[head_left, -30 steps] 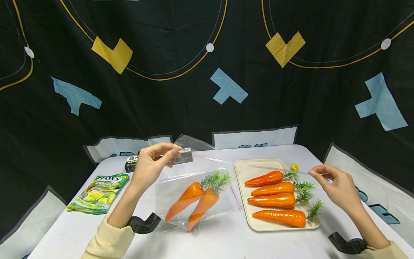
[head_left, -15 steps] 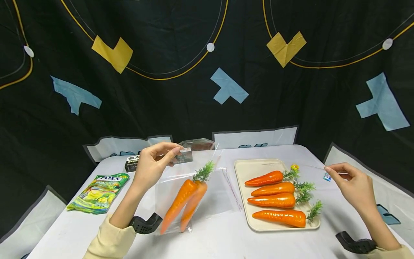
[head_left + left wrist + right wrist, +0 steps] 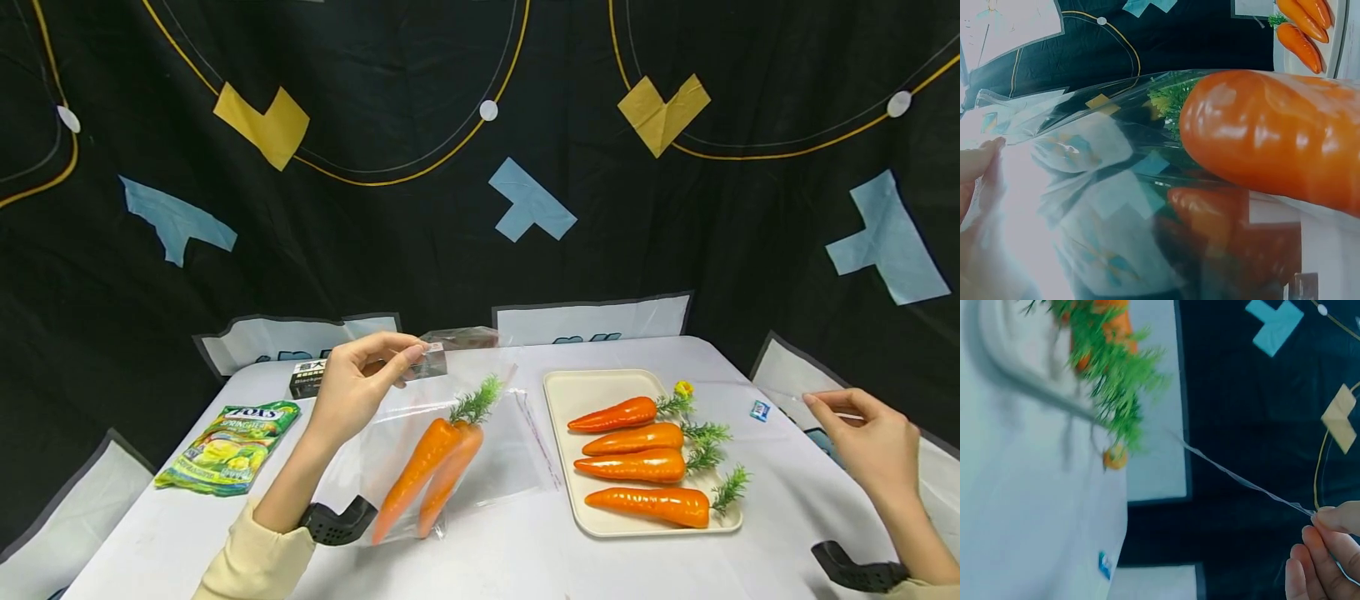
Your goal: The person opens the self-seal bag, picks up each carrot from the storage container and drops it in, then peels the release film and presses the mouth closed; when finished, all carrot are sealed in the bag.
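Note:
Raised over the table, my left hand (image 3: 360, 379) pinches the top of a clear plastic bag (image 3: 1097, 169). Two orange carrots (image 3: 416, 458) with green tops are inside it, tilted tips down. Off to the far right, my right hand (image 3: 873, 442) pinches the end of a thin, clear, twisted strip (image 3: 1244, 481) between thumb and finger. That strip stretches away leftward, and its other end fades from sight. Between the hands stands a cream tray (image 3: 600, 382) with several more carrots (image 3: 630, 465) in a column, green tops to the right.
A flat clear bag with a purple seal line (image 3: 536, 433) lies under the held bag. At left are a green Fox's candy bag (image 3: 228, 450) and a dark box (image 3: 306, 379). Near the tray sit a yellow bit (image 3: 683, 388) and a small blue packet (image 3: 760, 410).
My right hand has moved farther right, drawing the strip out with it. The bagged carrots have swung left and hang steeper. My left hand has barely moved.

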{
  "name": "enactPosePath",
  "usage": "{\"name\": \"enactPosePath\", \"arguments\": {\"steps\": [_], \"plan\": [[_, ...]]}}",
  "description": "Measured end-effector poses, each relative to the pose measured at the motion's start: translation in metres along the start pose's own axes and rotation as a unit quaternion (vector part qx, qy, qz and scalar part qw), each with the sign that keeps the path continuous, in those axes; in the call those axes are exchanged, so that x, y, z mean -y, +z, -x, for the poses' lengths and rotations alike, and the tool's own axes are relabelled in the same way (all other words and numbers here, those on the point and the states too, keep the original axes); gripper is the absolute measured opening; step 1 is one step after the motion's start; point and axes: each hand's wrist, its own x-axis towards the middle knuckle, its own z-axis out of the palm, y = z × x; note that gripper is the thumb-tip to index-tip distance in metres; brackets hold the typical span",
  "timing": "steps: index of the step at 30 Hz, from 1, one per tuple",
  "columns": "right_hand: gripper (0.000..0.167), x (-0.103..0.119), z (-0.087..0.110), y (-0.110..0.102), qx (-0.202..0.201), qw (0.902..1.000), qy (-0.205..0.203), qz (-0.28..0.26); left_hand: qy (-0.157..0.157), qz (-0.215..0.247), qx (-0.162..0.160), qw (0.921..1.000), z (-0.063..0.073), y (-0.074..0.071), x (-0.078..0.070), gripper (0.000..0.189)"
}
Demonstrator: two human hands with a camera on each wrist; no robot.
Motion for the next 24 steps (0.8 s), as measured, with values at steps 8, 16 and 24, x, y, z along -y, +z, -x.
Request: {"name": "enactPosePath", "arguments": {"steps": [8,16,24], "plan": [[0.023,-0.02,0.001,-0.005,-0.014,0.9999,-0.005,0.007,0.009,0.017,0.016,0.9997,0.0,0.003,-0.003,0.012],[0.027,-0.041,0.012,-0.002,0.044,0.9978,-0.021,0.046,0.012,0.028,0.023,0.9993,0.001,0.004,-0.005,0.011],[0.024,-0.042,0.024,0.001,0.098,0.9914,-0.057,0.066,0.014,0.023,0.023,0.9994,0.001,0.003,-0.006,0.011]]}}
